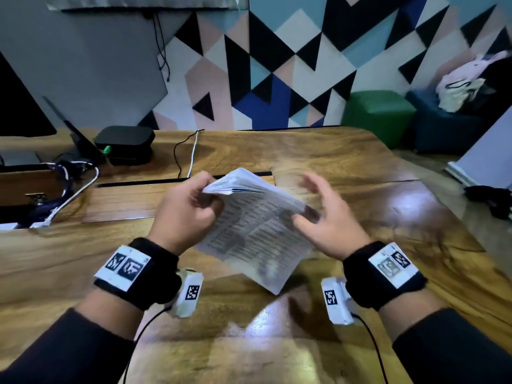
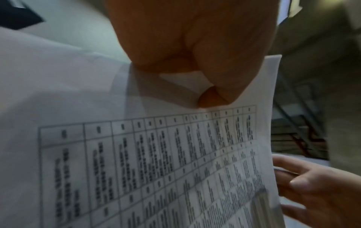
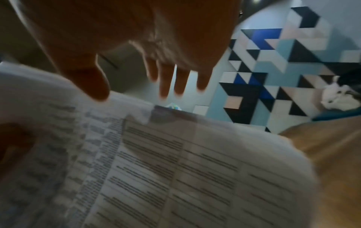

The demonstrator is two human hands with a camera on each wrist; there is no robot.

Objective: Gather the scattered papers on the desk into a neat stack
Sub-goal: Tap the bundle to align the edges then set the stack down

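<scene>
A bundle of printed papers (image 1: 255, 225) with tables of text hangs tilted above the wooden desk (image 1: 360, 167). My left hand (image 1: 188, 206) grips its upper left corner, fingers curled round the sheets; the left wrist view shows the same papers (image 2: 156, 154) under the clenched left hand (image 2: 195, 50). My right hand (image 1: 324, 214) is spread beside the bundle's right edge, fingers straight and blurred, the thumb near the paper. In the right wrist view the right hand (image 3: 156, 61) hovers just over the papers (image 3: 175, 169) with fingers extended.
A black box (image 1: 124, 144) and tangled cables (image 1: 66, 189) lie at the desk's back left. A slot with a black and a white cord (image 1: 191, 153) runs behind the papers. A green stool (image 1: 379, 112) and a blue seat with bags stand beyond the desk's right end.
</scene>
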